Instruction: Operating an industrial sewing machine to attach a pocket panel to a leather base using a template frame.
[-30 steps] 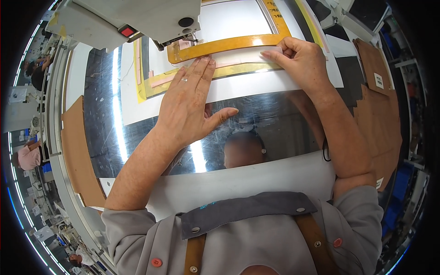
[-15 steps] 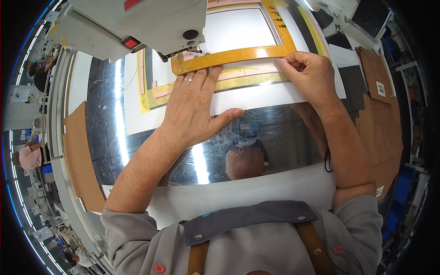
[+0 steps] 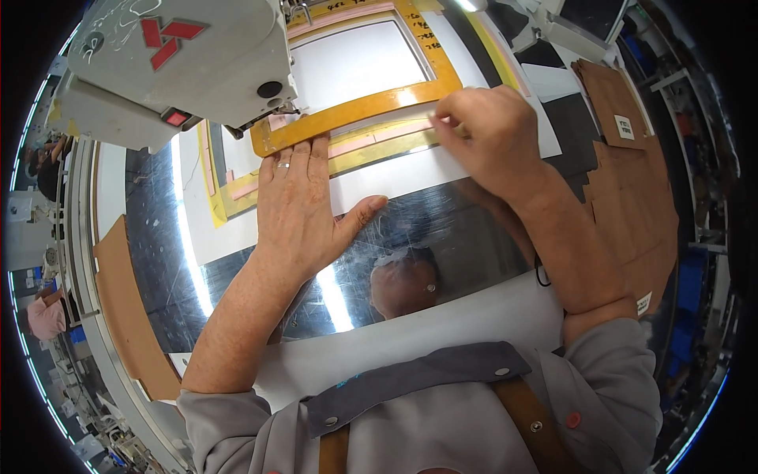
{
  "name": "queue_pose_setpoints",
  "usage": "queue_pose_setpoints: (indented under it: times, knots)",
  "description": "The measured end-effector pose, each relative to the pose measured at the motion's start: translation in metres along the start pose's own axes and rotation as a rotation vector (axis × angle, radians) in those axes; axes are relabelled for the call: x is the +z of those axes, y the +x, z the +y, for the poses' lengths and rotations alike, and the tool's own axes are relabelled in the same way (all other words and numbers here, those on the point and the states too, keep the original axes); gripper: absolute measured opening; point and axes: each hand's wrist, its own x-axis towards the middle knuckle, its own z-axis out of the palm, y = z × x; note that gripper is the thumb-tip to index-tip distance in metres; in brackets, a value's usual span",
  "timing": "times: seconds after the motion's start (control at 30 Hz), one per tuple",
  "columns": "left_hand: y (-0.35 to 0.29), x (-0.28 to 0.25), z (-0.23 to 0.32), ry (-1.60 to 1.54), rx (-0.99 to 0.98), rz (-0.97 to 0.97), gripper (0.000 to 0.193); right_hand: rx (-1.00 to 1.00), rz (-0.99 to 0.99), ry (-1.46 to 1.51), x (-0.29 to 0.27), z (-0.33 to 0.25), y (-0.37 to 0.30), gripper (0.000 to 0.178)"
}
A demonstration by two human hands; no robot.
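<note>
Amber frame lay partly beneath the sewing machine head. I judged it light, stiff, slightly slick, best held along its near bar. Left hand lay flat, open, fingertips at that bar, thumb splayed. Right hand curled beside its right end; I couldn't tell whether it gripped anything.

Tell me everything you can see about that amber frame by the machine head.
The amber frame looks like glossy, rigid plastic, with flat bars around a roughly rectangular opening that shows white. Dark markings run along its right bar, and a pink strip lines the far bar's inner side. It lies roughly flat, its left side partly hidden by the machine head. The left hand meets its near bar with its fingers, tips hidden; the right hand is by its near right corner, contact unclear.
</note>
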Motion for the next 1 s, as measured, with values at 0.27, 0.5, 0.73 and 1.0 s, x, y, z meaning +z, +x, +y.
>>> queue_pose_setpoints:
  times: [0.27,0.5,0.73,1.0]
  knots:
    - [0.001,0.006,0.006,0.118,0.015,0.090,0.109,-0.219,-0.019,-0.017,0.005,-0.018,-0.014,0.061]
    - [0.000,0.007,0.006,0.129,0.024,0.092,0.108,-0.155,-0.194,-0.054,0.009,-0.012,-0.013,0.081]
    - [-0.001,0.004,0.006,0.087,0.000,0.064,0.108,-0.123,-0.243,-0.032,0.008,-0.013,-0.014,0.082]
    - [-0.002,0.006,0.002,0.050,-0.020,0.063,0.108,-0.120,-0.251,-0.051,0.010,-0.013,-0.013,0.083]
